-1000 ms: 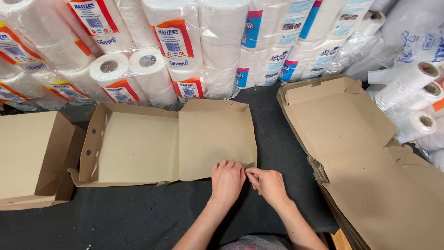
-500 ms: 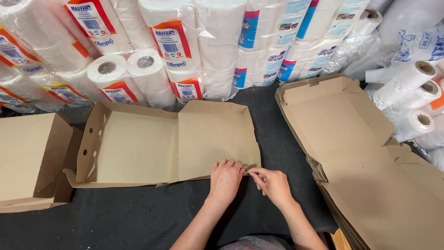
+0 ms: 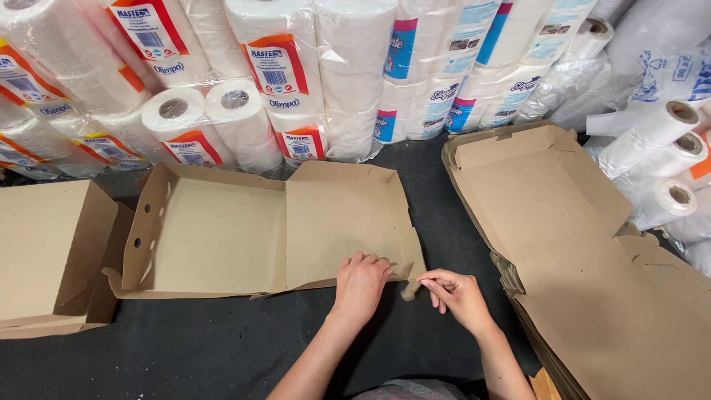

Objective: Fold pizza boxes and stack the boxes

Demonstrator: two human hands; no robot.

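A flat brown cardboard box blank (image 3: 244, 230) lies open on the dark table (image 3: 185, 348), its left side wall and back flaps folded up. My left hand (image 3: 361, 285) presses down on the blank's near right corner with curled fingers. My right hand (image 3: 457, 294) pinches the small corner tab (image 3: 409, 287) of the blank between thumb and fingers, just right of the left hand. Both forearms reach in from the bottom edge.
A stack of unfolded cardboard blanks (image 3: 592, 267) fills the right side. A folded box (image 3: 44, 252) sits at the left edge. Wrapped packs of paper rolls (image 3: 296, 81) line the back; plastic bag rolls (image 3: 666, 148) lie at far right.
The box blank has shifted slightly left and its side wall stands higher. My right hand moved from the blank's edge onto the corner tab and bent it down.
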